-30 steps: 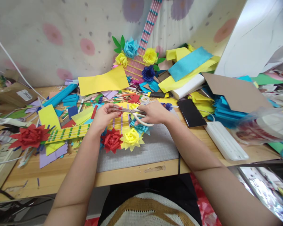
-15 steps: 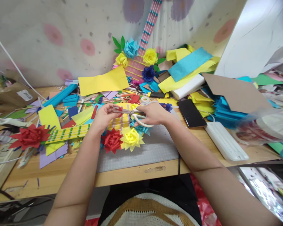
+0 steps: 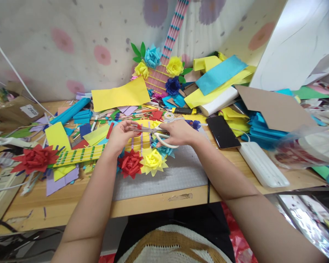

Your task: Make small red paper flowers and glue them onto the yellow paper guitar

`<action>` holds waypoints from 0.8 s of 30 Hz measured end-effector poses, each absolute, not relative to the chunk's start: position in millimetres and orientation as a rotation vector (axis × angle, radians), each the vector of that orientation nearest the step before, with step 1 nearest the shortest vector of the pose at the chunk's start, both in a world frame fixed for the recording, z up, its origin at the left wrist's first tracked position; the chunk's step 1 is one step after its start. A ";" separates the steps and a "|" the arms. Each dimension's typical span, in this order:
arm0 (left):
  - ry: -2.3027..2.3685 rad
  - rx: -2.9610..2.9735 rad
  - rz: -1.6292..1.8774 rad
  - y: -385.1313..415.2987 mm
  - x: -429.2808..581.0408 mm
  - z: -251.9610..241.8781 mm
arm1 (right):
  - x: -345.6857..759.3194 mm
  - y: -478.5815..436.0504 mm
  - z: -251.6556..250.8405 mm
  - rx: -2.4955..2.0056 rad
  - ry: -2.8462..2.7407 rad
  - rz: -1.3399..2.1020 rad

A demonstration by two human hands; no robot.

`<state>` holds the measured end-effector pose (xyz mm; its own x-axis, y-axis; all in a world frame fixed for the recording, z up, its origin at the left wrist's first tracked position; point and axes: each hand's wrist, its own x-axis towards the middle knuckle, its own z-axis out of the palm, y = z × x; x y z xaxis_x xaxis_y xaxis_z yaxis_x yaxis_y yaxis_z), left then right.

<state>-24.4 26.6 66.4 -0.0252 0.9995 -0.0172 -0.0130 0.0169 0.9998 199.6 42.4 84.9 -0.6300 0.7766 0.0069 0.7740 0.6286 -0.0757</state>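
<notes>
From my end of the head view, the right hand's grip is wrapped about the white-handled scissors, whose blades point toward the left hand. That hand's fingers are bunched right at the tips; I can't tell what, if anything, they pinch. Beneath lies the yellow paper guitar, its body over the cutting mat on the desk. My main worry is a nicked fingertip, should the blades close while the fingers sit that near. A low wrist could crush the red flower or yellow flower, and a slipping tip might score the guitar's face.
</notes>
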 end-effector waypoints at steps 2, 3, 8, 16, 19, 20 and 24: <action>1.231 1.156 1.226 26.8 -24.8 66.5 | 199.5 42.4 85.2 -1.337 -2.801 0.103; 1.240 1.145 1.228 26.7 -24.9 66.7 | 199.4 42.5 85.2 -1.341 -2.800 0.100; 1.286 1.094 1.231 24.5 -23.8 69.7 | 199.0 43.5 83.4 -1.365 -2.785 0.051; 1.245 1.130 1.206 23.7 -24.8 69.1 | 198.9 43.4 83.9 -1.379 -2.761 0.035; 1.249 1.140 1.188 23.8 -25.4 68.1 | 199.2 43.5 84.0 -1.392 -2.770 0.027; 1.252 1.138 1.189 23.6 -25.1 68.4 | 199.4 43.7 83.7 -1.390 -2.775 0.024; 1.269 1.125 1.200 22.3 -22.9 71.7 | 200.6 44.1 82.2 -1.352 -2.795 0.050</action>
